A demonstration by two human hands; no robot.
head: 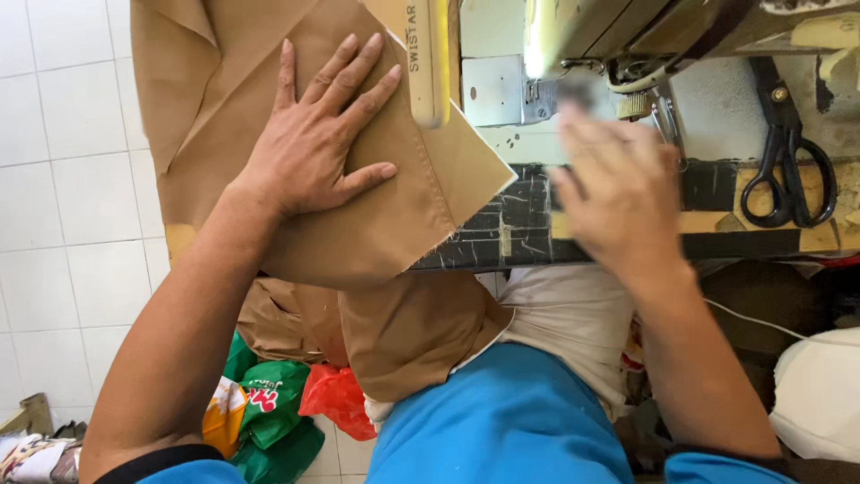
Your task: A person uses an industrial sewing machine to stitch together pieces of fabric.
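The white tiled floor (72, 179) fills the nine o'clock side of the view. Across the top, from twelve to three o'clock, runs the counter (717, 108), pale on top with a dark, cracked front edge, and on it stands the cream metal sewing machine (555, 31).

The large piece of tan woven cloth (376, 215) lies over the counter's edge from eleven o'clock toward the centre, folded so that one pointed corner reaches just below the machine's needle plate; more of it hangs down into the person's lap at six o'clock. Below that, the person's blue garment (502, 421) fills the lower middle.

The left hand (309, 148) lies flat on the cloth at about eleven o'clock, its fingers (354, 76) spread and released, palm pressing down, grasping nothing. The right hand (618, 197) is at about two o'clock, over the counter's front edge, just right of the cloth's corner and below the machine's needle area. It is blurred, back toward the camera; its fingers look loosely extended, but whether they grip anything cannot be told.

At seven o'clock, green, orange and red plastic bags (269, 412) lie on the floor. At three o'clock, a pair of black-handled scissors (788, 170) rests on the counter, well apart from both hands.
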